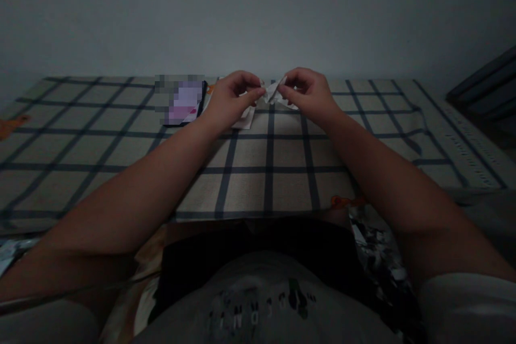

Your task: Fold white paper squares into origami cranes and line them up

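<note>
A small piece of folded white paper (272,92) is held up between both hands over a checked cloth (270,166). My left hand (231,98) pinches its left end with curled fingers. My right hand (308,92) pinches the right end the same way. Another bit of white paper (245,118) lies on the cloth just under my left hand. The light is dim and the folds are hard to make out.
A phone (181,102) with a lit, blurred screen lies on the cloth left of my left hand. A plain wall rises behind. A dark object (484,91) stands at the far right. Printed wrappers (374,247) lie near my lap.
</note>
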